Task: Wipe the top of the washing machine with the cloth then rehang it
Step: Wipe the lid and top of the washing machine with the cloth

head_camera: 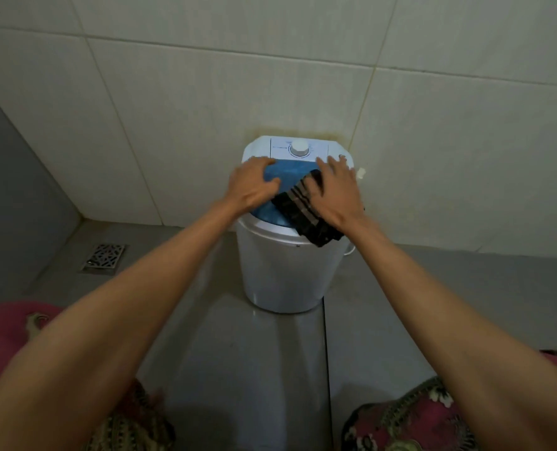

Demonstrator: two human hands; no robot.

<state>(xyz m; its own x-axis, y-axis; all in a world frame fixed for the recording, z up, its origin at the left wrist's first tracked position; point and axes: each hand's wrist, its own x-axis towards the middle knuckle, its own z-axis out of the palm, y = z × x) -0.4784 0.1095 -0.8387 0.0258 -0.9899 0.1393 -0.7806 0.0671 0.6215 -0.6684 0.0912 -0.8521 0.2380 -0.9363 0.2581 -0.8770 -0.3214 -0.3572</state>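
**Wipe in progress: main risks are cloth slip and the dial**

- Right hand: flat, fingers spread, palm pressing the dark striped cloth onto the right half of the blue lid. It is pressed, not pinched.
- Left hand: lies on the left side of the lid with fingers slightly bent and holds nothing. Looks like it is bracing. Can't tell if the fingertips hook the rim.
- Cloth is bunched, and a good part of it hangs over the front-right edge of the washing machine.

Failure modes as I see them:
1. Cloth drops. Only palm friction holds it, and the overhang pulls it forward. Lift the palm at the end of a stroke and it likely slides to the tile floor.
2. Dial bump. The right fingertips are already near the white timer dial on the control panel. A forward stroke could turn it.
3. Machine shifts. It is a small tub, probably light, on smooth tile. A hard sideways stroke could skid or rock it if the left hand lets go.
4. Missed patches. The area under the left hand and the panel strip behind the lid are uncovered by the cloth. A bunched cloth also gives a narrow swath.
5. Rehang. No hook or rail is in view, so the target is unknown from here.
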